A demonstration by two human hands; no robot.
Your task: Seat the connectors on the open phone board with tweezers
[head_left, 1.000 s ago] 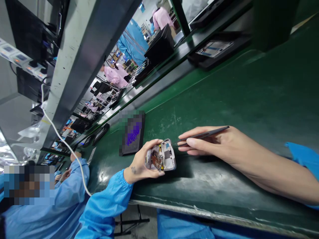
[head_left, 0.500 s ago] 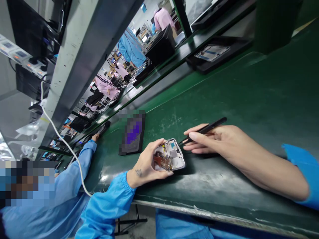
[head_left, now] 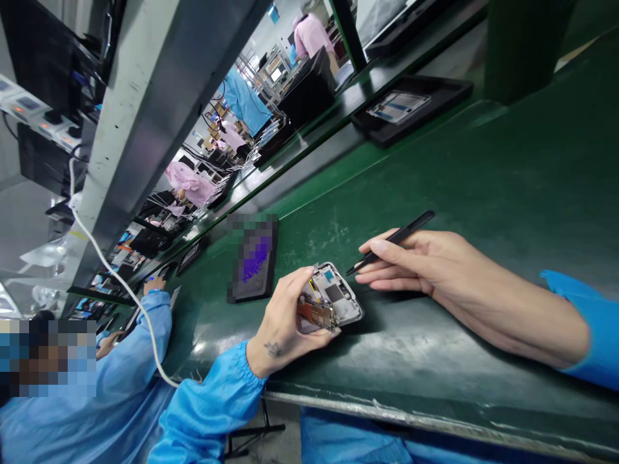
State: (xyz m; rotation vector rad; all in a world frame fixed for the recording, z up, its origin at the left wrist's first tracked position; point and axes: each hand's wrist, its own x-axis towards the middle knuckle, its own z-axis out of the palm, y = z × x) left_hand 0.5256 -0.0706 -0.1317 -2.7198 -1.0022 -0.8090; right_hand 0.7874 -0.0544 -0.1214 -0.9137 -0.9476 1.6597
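Blue label (head_left: 329, 276) unreadable on phone frame (head_left: 341, 303) in left hand (head_left: 283, 325).

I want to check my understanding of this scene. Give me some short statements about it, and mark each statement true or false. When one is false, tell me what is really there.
1. The left hand holds an opened smartphone. True.
2. The right hand holds black tweezers. True.
3. No hand touches the opened smartphone. False: the left hand grips it.
4. The work bench has a red surface. False: its surface is green.
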